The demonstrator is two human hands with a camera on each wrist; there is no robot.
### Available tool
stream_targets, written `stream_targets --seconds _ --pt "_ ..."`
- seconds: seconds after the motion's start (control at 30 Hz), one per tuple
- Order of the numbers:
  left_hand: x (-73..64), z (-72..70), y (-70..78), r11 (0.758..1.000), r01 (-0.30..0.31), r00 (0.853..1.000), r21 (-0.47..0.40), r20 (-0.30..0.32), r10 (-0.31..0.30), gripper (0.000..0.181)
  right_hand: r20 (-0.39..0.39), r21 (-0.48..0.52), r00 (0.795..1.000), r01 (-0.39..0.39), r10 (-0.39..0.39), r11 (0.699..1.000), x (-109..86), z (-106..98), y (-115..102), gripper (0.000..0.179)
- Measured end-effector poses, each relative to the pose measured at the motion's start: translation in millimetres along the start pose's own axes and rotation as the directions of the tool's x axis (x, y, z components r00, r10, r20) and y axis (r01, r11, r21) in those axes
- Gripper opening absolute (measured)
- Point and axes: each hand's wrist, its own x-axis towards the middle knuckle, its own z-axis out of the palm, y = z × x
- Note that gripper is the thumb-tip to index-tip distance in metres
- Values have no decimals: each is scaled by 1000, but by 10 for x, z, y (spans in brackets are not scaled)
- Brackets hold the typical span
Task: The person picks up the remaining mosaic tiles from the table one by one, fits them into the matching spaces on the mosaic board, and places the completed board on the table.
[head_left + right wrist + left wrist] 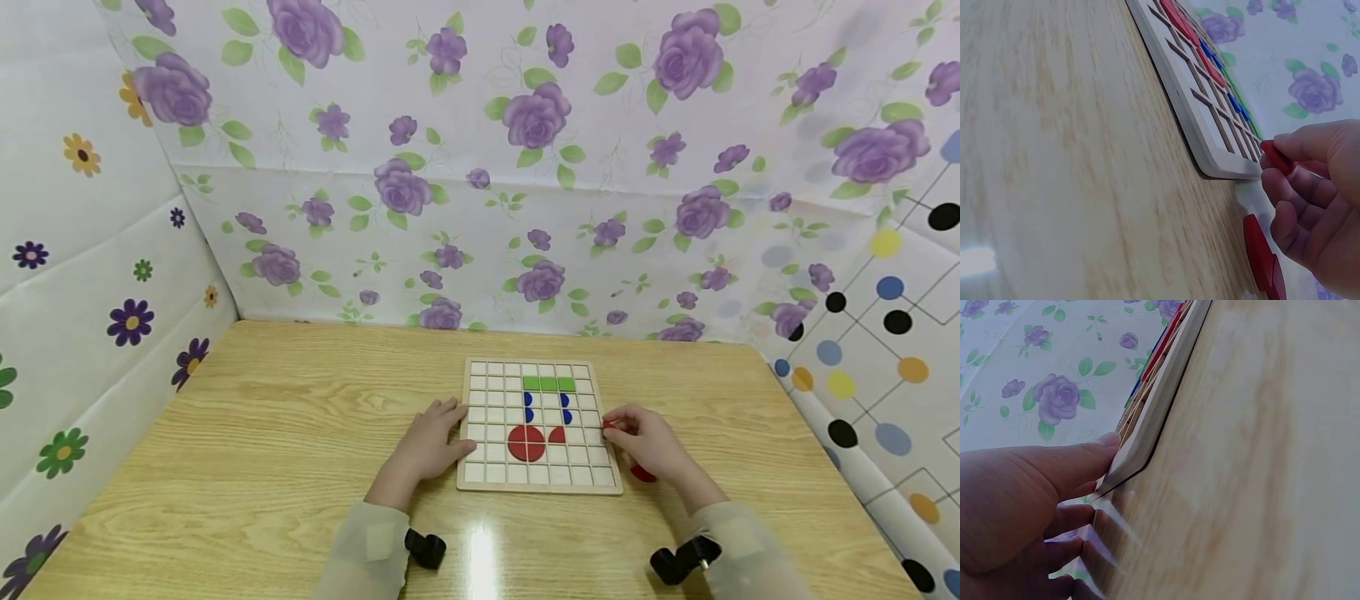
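Note:
A square wooden grid board [540,489] lies on the table between my hands. Red quarter-circle pieces form a full red circle [527,443] in its cells, with a single red quarter piece [557,434] to the right. Several blue half-round pieces [566,417] stand in two columns below a row of three green squares [548,384]. My left hand [429,440] rests at the board's left edge, its thumb [1109,440] touching the rim. Just off the right edge, my right hand [647,439] pinches a small red piece [1277,157] between thumb and index finger.
Loose red pieces [1260,256] lie on the table [300,400] under and beside my right hand, right of the board. A flowered cloth [480,250] hangs behind the table's far edge, with patterned cloths on both sides.

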Motion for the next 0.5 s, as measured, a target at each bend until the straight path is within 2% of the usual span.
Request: stream_targets --seconds 0.23,0.5 --pt "-11 -7 6 1000 -22 1000 3 0 22 59 -20 13 1000 -17 17 1000 13 51 -20 22" --pt "22 20 -26 1000 1 1000 7 6 -1 60 -26 47 999 -41 42 998 46 106 -28 22"
